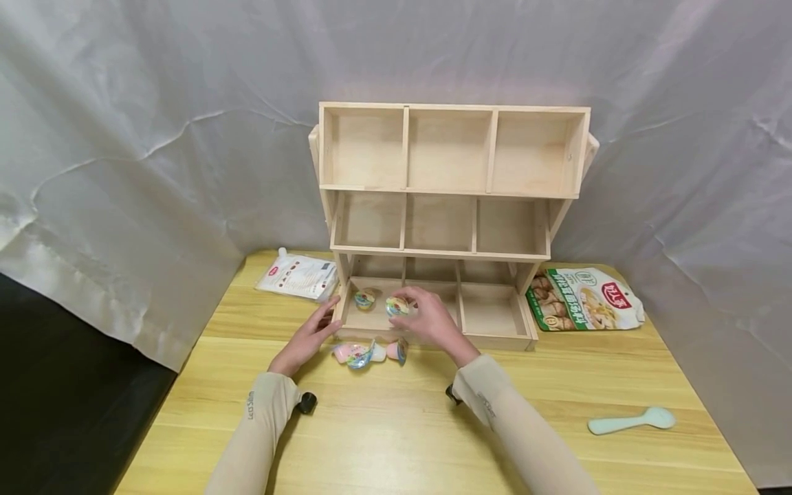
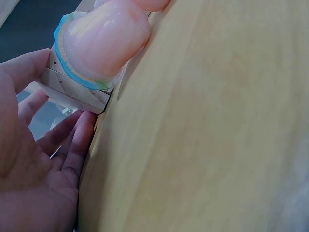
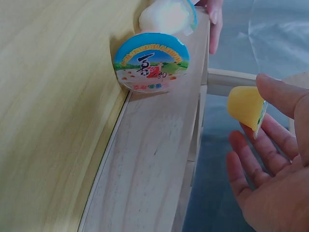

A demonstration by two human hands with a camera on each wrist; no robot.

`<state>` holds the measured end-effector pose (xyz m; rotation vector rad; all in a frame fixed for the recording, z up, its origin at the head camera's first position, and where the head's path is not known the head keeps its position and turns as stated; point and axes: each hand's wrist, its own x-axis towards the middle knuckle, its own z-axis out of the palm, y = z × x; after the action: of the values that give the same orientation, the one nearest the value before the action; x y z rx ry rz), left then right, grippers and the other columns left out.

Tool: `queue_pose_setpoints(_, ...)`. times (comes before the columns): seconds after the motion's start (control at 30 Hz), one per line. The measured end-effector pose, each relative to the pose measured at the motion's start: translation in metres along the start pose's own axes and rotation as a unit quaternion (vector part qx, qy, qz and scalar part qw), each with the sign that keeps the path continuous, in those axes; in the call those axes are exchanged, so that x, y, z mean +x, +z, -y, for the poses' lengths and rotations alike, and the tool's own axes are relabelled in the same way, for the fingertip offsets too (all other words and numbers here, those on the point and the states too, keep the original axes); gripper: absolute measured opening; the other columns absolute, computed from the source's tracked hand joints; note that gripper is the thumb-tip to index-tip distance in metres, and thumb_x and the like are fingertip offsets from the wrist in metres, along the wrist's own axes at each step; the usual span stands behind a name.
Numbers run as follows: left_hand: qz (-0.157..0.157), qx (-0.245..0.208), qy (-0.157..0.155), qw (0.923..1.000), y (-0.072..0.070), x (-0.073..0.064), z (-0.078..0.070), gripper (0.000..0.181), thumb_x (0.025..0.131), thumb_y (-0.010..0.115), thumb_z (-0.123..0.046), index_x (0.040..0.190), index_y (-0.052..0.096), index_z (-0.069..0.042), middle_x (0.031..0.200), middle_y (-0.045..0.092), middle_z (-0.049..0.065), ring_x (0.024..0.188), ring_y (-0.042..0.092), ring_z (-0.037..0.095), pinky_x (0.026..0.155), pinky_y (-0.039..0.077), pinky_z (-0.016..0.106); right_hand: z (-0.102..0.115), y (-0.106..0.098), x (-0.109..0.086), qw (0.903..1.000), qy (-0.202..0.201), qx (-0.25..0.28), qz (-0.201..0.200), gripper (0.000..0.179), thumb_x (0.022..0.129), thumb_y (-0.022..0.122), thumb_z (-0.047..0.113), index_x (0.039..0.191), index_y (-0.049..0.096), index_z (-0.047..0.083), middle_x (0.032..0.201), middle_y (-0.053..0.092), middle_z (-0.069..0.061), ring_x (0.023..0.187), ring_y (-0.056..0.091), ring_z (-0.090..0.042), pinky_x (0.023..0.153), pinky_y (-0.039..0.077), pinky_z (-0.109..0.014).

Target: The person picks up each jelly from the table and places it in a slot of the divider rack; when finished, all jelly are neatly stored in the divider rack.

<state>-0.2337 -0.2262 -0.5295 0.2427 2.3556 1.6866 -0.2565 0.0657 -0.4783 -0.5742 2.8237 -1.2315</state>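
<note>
The right hand [image 1: 433,322] pinches a yellow jelly cup [image 3: 243,106] above the wooden shelf [image 1: 452,151], bottom-left compartment; the left hand [image 1: 304,345] — fingers spread — touches its corner.

Head view: bright, diffuse; pale glare on tabletop [image 1: 383,433], soft shadows beside sleeves [image 1: 250,436], sheen on grey curtain [image 1: 260,62], wide-angle stretch toward edges. Left wrist: dimmer, tabletop blurry, highlights on pink cup [image 2: 108,41]. Right wrist: white cup [image 3: 166,17] nearly blown out.

yellow jelly cup [image 3: 244,106], pink jelly cup [image 2: 108,38], pale wood-grained organizer [image 1: 433,338], light green spoon [image 1: 634,420], grey curtain [image 1: 185,89]
</note>
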Motion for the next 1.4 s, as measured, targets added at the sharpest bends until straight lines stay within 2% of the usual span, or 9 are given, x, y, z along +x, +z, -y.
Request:
queue_pose_setpoints(0.13, 0.000, -0.001, 0.001, 1.0000, 0.000, 0.000, 0.001, 0.065, 0.109, 0.055, -0.025, 0.166, 0.025, -0.018, 0.160, 0.035, 0.029, 0.145, 0.039, 0.049, 0.120, 0.031, 0.064, -0.003, 0.004, 0.007, 0.9998, -0.017, -0.007, -0.009, 0.050, 0.085, 0.087, 0.024, 0.131, 0.069, 0.015, 0.129, 0.071, -0.004, 0.119, 0.064, -0.029, 0.105, 0.049, -0.052)
queue_pose_setpoints(0.27, -0.007, 0.007, 0.006, 0.9999, 0.000, 0.007, 0.018, 0.064, 0.109, 0.054, -0.030, 0.166, 0.025, -0.024, 0.161, 0.035, 0.027, 0.146, 0.038, 0.048, 0.120, 0.030, 0.065, -0.005, 0.009, 0.012, 0.9992, -0.029, -0.019, -0.022, 0.052, 0.084, 0.088, 0.024, 0.131, 0.069, 0.013, 0.133, 0.070, -0.006, 0.128, 0.060, -0.032, 0.116, 0.039, -0.058)
queue_pose_setpoints(0.37, -0.013, 0.016, 0.011, 0.9997, 0.000, 0.013, 0.032, 0.065, 0.108, 0.055, -0.037, 0.166, 0.025, -0.031, 0.162, 0.035, 0.025, 0.147, 0.038, 0.047, 0.120, 0.030, 0.064, -0.008, 0.013, 0.015, 0.9988, -0.026, -0.026, -0.031, 0.052, 0.083, 0.088, 0.026, 0.130, 0.069, 0.015, 0.136, 0.069, -0.006, 0.132, 0.057, -0.034, 0.116, 0.038, -0.060)
queue_pose_setpoints(0.53, -0.014, 0.017, 0.013, 0.9997, 0.000, 0.014, 0.033, 0.064, 0.108, 0.056, -0.038, 0.165, 0.026, -0.033, 0.161, 0.037, 0.023, 0.146, 0.040, 0.045, 0.120, 0.030, 0.064, -0.014, 0.018, 0.020, 0.9981, -0.026, -0.035, -0.044, 0.050, 0.083, 0.088, 0.027, 0.129, 0.071, 0.016, 0.134, 0.070, -0.005, 0.131, 0.056, -0.032, 0.113, 0.041, -0.058)
queue_pose_setpoints(0.73, -0.014, 0.011, 0.008, 0.9998, 0.001, 0.013, 0.029, 0.064, 0.109, 0.054, -0.030, 0.166, 0.025, -0.026, 0.161, 0.035, 0.026, 0.145, 0.039, 0.048, 0.121, 0.028, 0.065, -0.016, 0.025, 0.025, 0.9979, -0.024, -0.040, -0.046, 0.049, 0.082, 0.089, 0.028, 0.126, 0.072, 0.017, 0.129, 0.072, -0.004, 0.129, 0.057, -0.031, 0.113, 0.040, -0.057)
queue_pose_setpoints(0.87, -0.006, 0.003, 0.002, 1.0000, 0.001, 0.008, 0.014, 0.064, 0.109, 0.054, -0.024, 0.166, 0.025, -0.020, 0.161, 0.034, 0.029, 0.145, 0.038, 0.050, 0.120, 0.028, 0.066, -0.016, 0.030, 0.028, 0.9982, -0.015, -0.044, -0.039, 0.050, 0.082, 0.089, 0.030, 0.127, 0.072, 0.016, 0.128, 0.072, -0.004, 0.130, 0.056, -0.032, 0.114, 0.039, -0.056)
queue_pose_setpoints(1.03, -0.001, 0.002, -0.003, 1.0000, 0.000, 0.002, -0.001, 0.064, 0.109, 0.055, -0.024, 0.166, 0.026, -0.019, 0.161, 0.035, 0.029, 0.146, 0.038, 0.049, 0.121, 0.028, 0.065, -0.016, 0.037, 0.030, 0.9983, -0.014, -0.041, -0.040, 0.049, 0.081, 0.089, 0.029, 0.126, 0.072, 0.017, 0.128, 0.072, -0.005, 0.131, 0.055, -0.032, 0.115, 0.038, -0.056)
queue_pose_setpoints(1.4, -0.001, 0.002, -0.003, 1.0000, 0.001, 0.001, 0.000, 0.064, 0.109, 0.054, -0.024, 0.166, 0.026, -0.020, 0.161, 0.034, 0.029, 0.146, 0.037, 0.050, 0.121, 0.028, 0.065, -0.017, 0.049, 0.032, 0.9986, -0.011, -0.043, -0.030, 0.048, 0.081, 0.090, 0.028, 0.125, 0.072, 0.019, 0.132, 0.070, -0.005, 0.137, 0.051, -0.033, 0.118, 0.034, -0.058)
